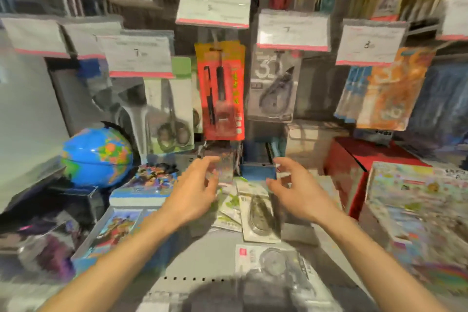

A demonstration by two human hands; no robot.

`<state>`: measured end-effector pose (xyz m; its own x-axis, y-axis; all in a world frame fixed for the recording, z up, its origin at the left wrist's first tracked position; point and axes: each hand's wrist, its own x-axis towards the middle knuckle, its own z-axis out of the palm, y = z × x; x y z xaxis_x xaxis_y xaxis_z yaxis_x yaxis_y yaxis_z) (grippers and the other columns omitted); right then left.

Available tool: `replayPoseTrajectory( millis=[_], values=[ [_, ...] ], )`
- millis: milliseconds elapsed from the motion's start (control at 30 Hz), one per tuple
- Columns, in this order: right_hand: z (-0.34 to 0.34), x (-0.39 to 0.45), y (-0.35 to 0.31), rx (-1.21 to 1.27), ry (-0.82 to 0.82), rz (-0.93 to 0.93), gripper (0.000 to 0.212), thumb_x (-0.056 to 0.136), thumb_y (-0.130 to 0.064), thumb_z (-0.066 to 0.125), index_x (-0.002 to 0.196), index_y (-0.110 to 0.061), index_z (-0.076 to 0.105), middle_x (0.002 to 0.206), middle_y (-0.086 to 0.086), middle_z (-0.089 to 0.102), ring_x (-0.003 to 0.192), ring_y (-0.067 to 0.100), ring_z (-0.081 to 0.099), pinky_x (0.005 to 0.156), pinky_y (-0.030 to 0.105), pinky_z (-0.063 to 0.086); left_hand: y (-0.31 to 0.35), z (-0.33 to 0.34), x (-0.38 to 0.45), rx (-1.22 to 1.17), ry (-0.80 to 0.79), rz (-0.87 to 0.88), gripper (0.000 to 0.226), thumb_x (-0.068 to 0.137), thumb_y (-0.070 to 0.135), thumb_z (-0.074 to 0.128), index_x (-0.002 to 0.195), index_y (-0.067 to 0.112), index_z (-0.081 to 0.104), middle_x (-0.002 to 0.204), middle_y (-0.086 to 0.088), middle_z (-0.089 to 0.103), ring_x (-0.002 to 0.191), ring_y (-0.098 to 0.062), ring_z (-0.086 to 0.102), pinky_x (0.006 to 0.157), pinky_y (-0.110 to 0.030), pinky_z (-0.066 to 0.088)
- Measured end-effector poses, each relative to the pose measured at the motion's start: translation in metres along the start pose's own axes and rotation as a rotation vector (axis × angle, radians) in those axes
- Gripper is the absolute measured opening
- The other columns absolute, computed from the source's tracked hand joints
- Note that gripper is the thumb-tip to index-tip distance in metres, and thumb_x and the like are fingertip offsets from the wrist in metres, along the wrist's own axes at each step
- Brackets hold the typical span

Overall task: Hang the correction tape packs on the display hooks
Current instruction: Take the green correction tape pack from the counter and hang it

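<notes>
Reaching forward over a crowded shop shelf [210, 256], two bare arms stretch out from the bottom of the blurred head view. The left hand [195, 192] has its fingers loosely spread and curled, holding nothing, its fingertips near a small clear pack that the blur makes hard to identify. The right hand [296, 195] is likewise spread, fingers bent and empty, and hovers just right of a loose pile of correction tape packs [255, 210] lying flat on the shelf between the two hands. Another pack [276, 268] lies nearer the camera. Above, a correction tape pack [274, 88] hangs on a display hook under a white price label [293, 29]. Just left of it hangs a red and orange pack [221, 91], then a scissors pack [172, 109]. A blue globe [97, 157] sits on the left, and a red box [354, 167] on the right.
</notes>
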<state>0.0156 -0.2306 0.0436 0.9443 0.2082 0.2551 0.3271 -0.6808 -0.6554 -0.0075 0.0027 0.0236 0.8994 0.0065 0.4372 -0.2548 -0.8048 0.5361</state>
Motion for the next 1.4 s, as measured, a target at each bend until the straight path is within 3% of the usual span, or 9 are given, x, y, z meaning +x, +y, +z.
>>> replayPoseTrajectory(
  millis=[100,333,500,767,900,1000,1067,1267,1400],
  values=[
    [0.040,0.009,-0.004,-0.190,-0.101,-0.026,0.052,0.097,-0.035,0.060,0.145,-0.019,0.047,0.138,0.006,0.053,0.114,0.022,0.060,0.102,0.033,0.045,-0.028,0.000,-0.004,0.099,-0.182,-0.088,0.047,0.099,0.018,0.052,0.145,0.019,0.043,0.130,-0.009,0.052,0.117,-0.026,0.056,0.099,-0.030,0.037],
    [0.099,0.023,-0.011,-0.546,-0.299,-0.195,0.050,0.093,-0.044,0.052,0.140,-0.025,0.052,0.143,0.009,0.046,0.135,0.032,0.039,0.113,0.043,0.034,-0.047,0.017,0.002,0.225,-0.481,-0.267,0.062,0.099,0.020,0.049,0.155,0.011,0.025,0.158,-0.019,0.031,0.146,-0.034,0.034,0.117,-0.039,0.032],
    [0.113,0.026,-0.005,-0.617,-0.365,-0.221,0.051,0.095,-0.040,0.047,0.144,-0.023,0.047,0.151,0.010,0.042,0.142,0.033,0.033,0.116,0.046,0.031,-0.048,0.026,0.010,0.172,-0.449,-0.393,0.057,0.092,0.015,0.051,0.147,0.011,0.037,0.138,-0.016,0.057,0.129,-0.033,0.053,0.104,-0.038,0.045],
    [0.106,0.023,-0.003,-0.479,-0.333,-0.174,0.061,0.092,-0.034,0.050,0.149,-0.019,0.038,0.149,0.005,0.044,0.142,0.025,0.030,0.118,0.042,0.028,-0.047,0.030,0.015,-0.234,-0.264,-0.603,0.041,0.087,0.012,0.062,0.128,0.009,0.055,0.117,-0.009,0.065,0.110,-0.027,0.063,0.097,-0.036,0.054],
    [0.099,0.021,-0.005,-0.410,-0.336,-0.143,0.065,0.091,-0.032,0.051,0.153,-0.019,0.033,0.150,0.004,0.041,0.144,0.023,0.029,0.119,0.038,0.027,-0.042,0.020,0.017,-0.405,-0.176,-0.618,0.017,0.085,-0.001,0.057,0.084,0.015,0.059,0.080,-0.006,0.065,0.071,-0.023,0.065,0.071,-0.041,0.062],
    [0.093,0.020,-0.009,-0.345,-0.323,-0.110,0.065,0.093,-0.025,0.049,0.155,-0.019,0.030,0.152,0.005,0.040,0.146,0.022,0.029,0.119,0.031,0.024,-0.041,0.005,0.015,-0.433,-0.154,-0.572,0.020,0.085,-0.002,0.056,0.095,0.014,0.060,0.083,-0.003,0.065,0.072,-0.019,0.065,0.052,-0.026,0.056],
    [0.090,0.020,-0.011,-0.304,-0.332,-0.079,0.063,0.096,-0.020,0.049,0.156,-0.020,0.029,0.156,0.004,0.038,0.147,0.020,0.028,0.118,0.027,0.022,-0.047,-0.006,0.013,-0.471,-0.139,-0.549,0.028,0.085,-0.001,0.057,0.110,0.012,0.058,0.091,-0.003,0.066,0.079,-0.020,0.067,0.054,-0.028,0.056],
    [0.091,0.023,-0.020,-0.155,-0.320,0.011,0.053,0.102,-0.021,0.050,0.153,-0.022,0.036,0.156,-0.002,0.042,0.140,0.016,0.042,0.116,0.027,0.031,-0.067,-0.032,0.002,-0.584,-0.099,-0.525,0.031,0.081,0.001,0.060,0.108,0.016,0.057,0.087,-0.012,0.073,0.091,-0.031,0.072,0.078,-0.056,0.061],
    [0.096,0.021,-0.031,0.070,-0.271,0.089,0.042,0.103,-0.036,0.052,0.143,-0.026,0.049,0.139,-0.009,0.060,0.120,0.008,0.059,0.103,0.024,0.044,-0.073,-0.035,-0.008,-0.707,-0.116,-0.530,0.032,0.087,-0.006,0.062,0.112,0.013,0.057,0.103,-0.018,0.074,0.092,-0.032,0.073,0.077,-0.051,0.062]
  ],
)
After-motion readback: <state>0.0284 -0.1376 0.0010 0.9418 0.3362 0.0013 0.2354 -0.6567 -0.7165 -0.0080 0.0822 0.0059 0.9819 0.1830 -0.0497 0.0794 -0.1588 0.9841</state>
